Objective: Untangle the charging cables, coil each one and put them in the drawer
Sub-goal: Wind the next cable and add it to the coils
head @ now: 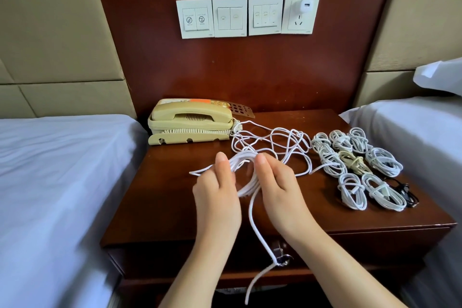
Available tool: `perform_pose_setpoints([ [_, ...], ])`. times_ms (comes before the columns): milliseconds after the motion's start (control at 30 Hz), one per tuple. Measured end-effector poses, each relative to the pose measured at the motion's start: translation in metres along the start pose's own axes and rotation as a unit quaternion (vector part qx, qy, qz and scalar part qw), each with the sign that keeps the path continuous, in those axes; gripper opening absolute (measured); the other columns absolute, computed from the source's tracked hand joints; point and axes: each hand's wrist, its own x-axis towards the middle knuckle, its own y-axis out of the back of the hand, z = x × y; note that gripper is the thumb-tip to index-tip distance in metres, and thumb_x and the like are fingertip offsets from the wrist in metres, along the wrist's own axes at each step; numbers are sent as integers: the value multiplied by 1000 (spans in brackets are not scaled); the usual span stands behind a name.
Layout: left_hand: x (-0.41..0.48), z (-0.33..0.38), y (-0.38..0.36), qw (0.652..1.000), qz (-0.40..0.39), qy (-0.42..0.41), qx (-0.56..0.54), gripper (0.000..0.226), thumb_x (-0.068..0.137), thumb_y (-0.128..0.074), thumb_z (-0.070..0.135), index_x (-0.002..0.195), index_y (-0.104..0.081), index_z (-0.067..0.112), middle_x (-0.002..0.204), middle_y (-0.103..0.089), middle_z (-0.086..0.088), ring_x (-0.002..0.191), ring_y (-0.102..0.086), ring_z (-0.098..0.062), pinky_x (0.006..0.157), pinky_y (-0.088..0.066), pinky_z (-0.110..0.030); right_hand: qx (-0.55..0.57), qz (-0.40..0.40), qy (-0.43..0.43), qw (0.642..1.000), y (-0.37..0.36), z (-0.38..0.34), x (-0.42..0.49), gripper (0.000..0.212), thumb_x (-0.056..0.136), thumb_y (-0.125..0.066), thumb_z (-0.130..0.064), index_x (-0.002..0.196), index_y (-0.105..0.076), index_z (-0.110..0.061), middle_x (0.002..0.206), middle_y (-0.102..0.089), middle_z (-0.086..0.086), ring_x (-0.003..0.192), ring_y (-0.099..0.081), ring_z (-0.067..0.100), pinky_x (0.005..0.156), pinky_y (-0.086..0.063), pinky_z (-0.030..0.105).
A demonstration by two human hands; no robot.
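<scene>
- A hotel bedroom, by the look of it: a left bed (62,170) and a right bed (412,132), both in white sheets, flank a dark wooden bedside counter (175,207).
- A beige corded telephone (190,117) sits at the counter's back.
- A row of wall switch plates (230,17) (one bearing do-not-disturb style icons) hangs above, between padded wall panels (50,20).

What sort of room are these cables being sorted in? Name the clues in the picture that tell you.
Probably a twin hotel room: a nightstand sits between the left bed and the right bed, carrying a corded telephone, under a row of wall switch panels.
</scene>
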Motion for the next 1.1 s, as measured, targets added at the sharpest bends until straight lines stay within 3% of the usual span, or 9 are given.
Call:
perform_pose_setpoints([
  [100, 12, -5, 6, 1000, -5, 11, -10, 50, 98, -37, 35, 55, -52, 15, 53, -53, 0, 52, -51, -14, 52, -38, -30, -3, -28, -14, 999, 5, -6, 1, 44, 101, -41, -21, 57, -39, -19, 50, -38, -10, 49, -34, 2, 52, -33, 12],
  [167, 18, -9, 10, 999, -5, 31, -43, 50, 97, -41, 35, 53, -52, 16, 45, -49, 5, 48, -48, -14, 53, -35, -29, 23, -10, -51, 998, 8, -7, 2, 46, 100, -42, -12, 54, -43, -16, 46, -45, -9, 46, -42, 1, 52, -40, 12],
  [333, 28, -14, 19, 997, -31, 51, -50, 47, 97, -44, 32, 55, -51, 12, 36, -46, 12, 45, -46, -6, 54, -37, -26, 191, -11, -209, 959, 20, -5, 10, 39, 100, -42, -17, 65, -58, -11, 62, -61, 11, 50, -59, 19, 54, -55, 33],
  [500, 29, -17, 22, 995, -75, -52, 28, 53, 97, -43, 27, 46, -37, 14, 36, -37, 7, 39, -33, -9, 43, -26, -21, 220, -104, -282, 928, 15, -14, 7, 42, 99, -36, -38, 75, -58, -10, 65, -61, 12, 55, -60, 21, 55, -55, 32],
  [633, 30, -19, 28, 977, -138, -142, 73, 50, 97, -44, 26, 58, -40, -4, 50, -40, -18, 50, -38, -15, 54, -38, -37, 255, -92, -323, 907, 24, -13, 15, 61, 100, -21, -48, 76, -60, -8, 62, -60, 7, 54, -59, 17, 52, -52, 28],
  [800, 27, -20, 34, 939, -214, -223, 153, 48, 89, -41, 38, 56, -33, 4, 49, -29, -4, 49, -24, -10, 49, -22, -31, 189, -136, -331, 914, 33, -6, 14, 53, 98, -27, -51, 89, -60, -10, 62, -59, 7, 50, -54, 16, 51, -49, 26],
  [967, 23, -25, 27, 926, -272, -205, 162, 43, 90, -42, 39, 59, -33, 11, 49, -26, 3, 49, -24, -10, 51, -21, -33, 153, -161, -238, 946, 35, -6, 11, 29, 99, -39, -31, 112, -62, -18, 49, -37, -2, 43, -29, 11, 46, -34, 22],
  [1100, 20, -23, 24, 920, -320, -167, 153, 46, 88, -41, 42, 57, -30, 11, 51, -25, 6, 51, -25, -12, 53, -22, -34, 149, -173, -189, 955, 35, -9, 10, 20, 92, -54, -22, 77, -60, -10, 47, -34, -3, 42, -29, 8, 43, -32, 17],
])
